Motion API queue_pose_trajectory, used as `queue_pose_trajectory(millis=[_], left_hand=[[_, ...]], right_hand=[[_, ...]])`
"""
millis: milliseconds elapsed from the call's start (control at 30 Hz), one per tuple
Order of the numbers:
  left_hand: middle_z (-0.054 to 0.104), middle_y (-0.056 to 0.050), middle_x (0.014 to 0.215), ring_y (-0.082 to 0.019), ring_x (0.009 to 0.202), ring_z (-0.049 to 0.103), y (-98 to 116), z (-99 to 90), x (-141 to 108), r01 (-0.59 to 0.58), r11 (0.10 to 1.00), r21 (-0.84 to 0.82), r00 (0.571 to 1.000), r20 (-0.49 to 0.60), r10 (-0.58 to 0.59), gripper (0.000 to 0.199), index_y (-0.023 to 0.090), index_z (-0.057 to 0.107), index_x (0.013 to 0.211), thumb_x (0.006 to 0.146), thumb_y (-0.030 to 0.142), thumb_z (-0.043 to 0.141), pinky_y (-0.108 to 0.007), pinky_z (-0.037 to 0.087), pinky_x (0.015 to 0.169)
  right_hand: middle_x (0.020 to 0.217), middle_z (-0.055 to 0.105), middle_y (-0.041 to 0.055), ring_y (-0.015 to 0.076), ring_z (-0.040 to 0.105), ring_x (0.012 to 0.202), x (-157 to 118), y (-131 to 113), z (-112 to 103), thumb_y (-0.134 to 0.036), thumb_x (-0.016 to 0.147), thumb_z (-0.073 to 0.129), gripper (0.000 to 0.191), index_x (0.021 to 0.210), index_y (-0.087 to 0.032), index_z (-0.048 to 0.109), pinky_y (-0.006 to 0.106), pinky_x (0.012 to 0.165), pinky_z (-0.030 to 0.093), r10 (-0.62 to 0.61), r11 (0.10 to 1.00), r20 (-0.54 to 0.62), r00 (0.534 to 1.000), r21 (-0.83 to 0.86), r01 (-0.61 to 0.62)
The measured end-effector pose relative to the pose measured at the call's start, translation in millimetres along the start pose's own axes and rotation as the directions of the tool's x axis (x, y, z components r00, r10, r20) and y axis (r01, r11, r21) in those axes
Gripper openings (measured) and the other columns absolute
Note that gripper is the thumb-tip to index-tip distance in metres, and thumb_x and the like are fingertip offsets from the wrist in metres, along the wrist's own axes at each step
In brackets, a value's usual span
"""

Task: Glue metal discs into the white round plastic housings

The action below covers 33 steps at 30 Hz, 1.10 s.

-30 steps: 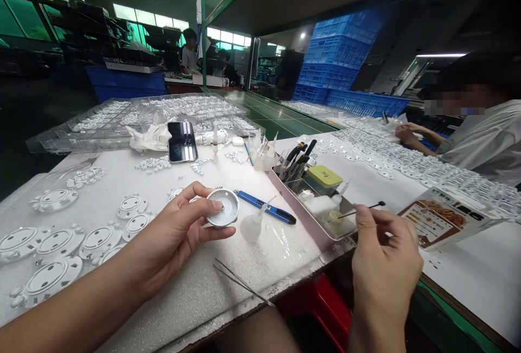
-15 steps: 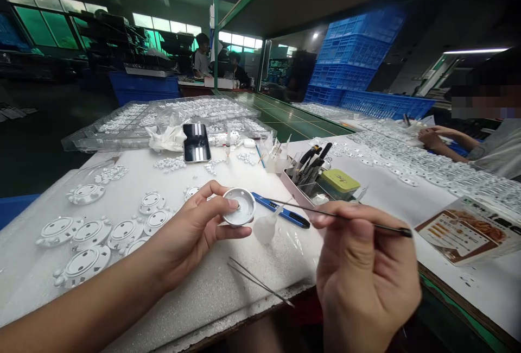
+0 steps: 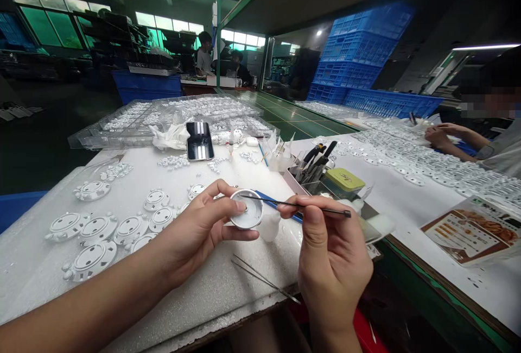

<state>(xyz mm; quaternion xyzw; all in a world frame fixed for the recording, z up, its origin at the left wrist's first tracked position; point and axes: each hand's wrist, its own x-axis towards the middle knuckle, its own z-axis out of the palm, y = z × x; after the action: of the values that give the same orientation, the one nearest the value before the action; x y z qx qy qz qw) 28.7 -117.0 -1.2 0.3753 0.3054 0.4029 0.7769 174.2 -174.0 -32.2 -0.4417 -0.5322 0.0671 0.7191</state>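
Pinched in my left hand [image 3: 211, 216] is a small round white cup-like part [image 3: 253, 213], its hollow side facing me and my thumb on its inner face. My right hand [image 3: 331, 250] grips a thin black rod [image 3: 293, 204] between thumb and fingers. The rod's thin end reaches over the rim of the white part; whether it touches the inside I cannot tell. Behind the hands lie a blue pen-like tool [image 3: 266, 197], partly hidden, and a translucent squeeze bulb [image 3: 269, 227]. Tweezers [image 3: 264, 278] rest on the white foam sheet below.
Several round white parts [image 3: 94, 226] lie at the left. A phone [image 3: 199, 141] and clear trays of small pieces [image 3: 134, 119] are behind. To the right are a tool box [image 3: 299, 183], a green-lidded container [image 3: 345, 179], a printed card [image 3: 468, 231] and another person's hands [image 3: 442, 134].
My right hand has moved left, bringing the rod's thin end over the white part. My left hand still holds that part, and the view has shifted slightly.
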Motion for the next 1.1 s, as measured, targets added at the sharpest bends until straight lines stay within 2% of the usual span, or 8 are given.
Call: queue_pose_trajectory(millis=[200,300,433,567,667,733,833,1100], left_hand=[[0.062,0.002,0.079,-0.012,0.074,0.063,-1,0.2,1,0.003,1.0,-0.004,1.0,-0.005,-0.003,0.018,0.016,0.055,0.072,0.081,0.002,0.061,-0.024,0.063,0.058],[0.062,0.003,0.08,-0.012,0.073,0.063,-1,-0.5,1,0.01,1.0,-0.013,1.0,-0.009,-0.01,0.018,0.017,0.055,0.074,0.081,0.001,0.062,-0.024,0.063,0.058],[0.061,0.003,0.078,-0.011,0.073,0.064,-1,-1.6,0,0.024,1.0,0.005,1.0,-0.013,-0.024,0.019,0.017,0.053,0.074,0.081,0.002,0.063,-0.025,0.063,0.06],[0.061,0.005,0.079,-0.011,0.073,0.064,-2,-2.8,-1,0.01,1.0,0.014,1.0,-0.025,-0.009,0.02,0.018,0.054,0.076,0.08,0.001,0.064,-0.027,0.064,0.062],[0.06,0.004,0.079,-0.011,0.074,0.063,-3,-3.3,-1,0.017,1.0,0.013,0.999,-0.03,-0.017,0.02,0.019,0.054,0.076,0.08,0.001,0.064,-0.026,0.064,0.061],[0.06,0.004,0.078,-0.011,0.073,0.062,-3,-3.1,0,0.022,1.0,0.001,0.999,-0.028,-0.022,0.021,0.018,0.054,0.075,0.08,0.001,0.064,-0.025,0.063,0.06],[0.059,0.003,0.078,-0.011,0.072,0.061,-3,-2.1,1,0.023,1.0,-0.005,0.999,-0.03,-0.023,0.02,0.018,0.053,0.075,0.079,0.001,0.064,-0.024,0.062,0.058],[0.061,0.001,0.08,-0.011,0.073,0.061,-1,-1.7,0,0.011,0.998,0.067,0.999,-0.032,-0.009,0.019,0.017,0.051,0.075,0.082,0.003,0.063,-0.026,0.063,0.061]], right_hand=[[0.086,0.067,-0.0009,0.0116,0.067,0.081,-2,1,2,-0.021,0.095,0.055,0.011,0.101,-0.024,0.064,0.025,0.076,0.053,0.009,1.0,-0.045,0.999,-0.001,-0.01],[0.088,0.067,-0.0005,0.0113,0.066,0.077,-3,-5,3,-0.02,0.095,0.055,0.01,0.098,-0.022,0.064,0.026,0.074,0.052,0.007,0.998,-0.14,0.99,0.067,0.003],[0.084,0.061,0.0004,0.0143,0.063,0.068,7,-12,-9,-0.023,0.093,0.058,0.005,0.092,-0.02,0.061,0.034,0.07,0.05,-0.06,0.997,-0.379,0.924,0.029,0.077],[0.08,0.055,0.0037,0.0205,0.058,0.066,24,-5,-45,-0.039,0.091,0.057,0.021,0.081,-0.021,0.057,0.041,0.069,0.047,-0.218,0.953,-0.508,0.833,-0.293,0.07],[0.078,0.059,0.0077,0.0265,0.06,0.074,29,7,-75,-0.045,0.095,0.047,0.031,0.079,-0.021,0.06,0.047,0.079,0.046,-0.246,0.787,-0.432,0.868,-0.611,-0.082],[0.082,0.062,0.0102,0.0294,0.063,0.083,29,13,-91,-0.044,0.097,0.042,0.034,0.085,-0.019,0.062,0.046,0.083,0.045,-0.205,0.687,-0.388,0.899,-0.711,-0.151],[0.078,0.066,0.0107,0.029,0.066,0.079,29,21,-106,-0.041,0.096,0.044,0.03,0.089,-0.017,0.061,0.04,0.076,0.048,-0.248,0.59,-0.369,0.896,-0.791,-0.163],[0.072,0.069,0.006,0.0241,0.067,0.069,36,37,-120,-0.035,0.09,0.049,0.017,0.082,-0.022,0.057,0.032,0.068,0.046,-0.208,0.512,-0.282,0.937,-0.847,-0.141]])
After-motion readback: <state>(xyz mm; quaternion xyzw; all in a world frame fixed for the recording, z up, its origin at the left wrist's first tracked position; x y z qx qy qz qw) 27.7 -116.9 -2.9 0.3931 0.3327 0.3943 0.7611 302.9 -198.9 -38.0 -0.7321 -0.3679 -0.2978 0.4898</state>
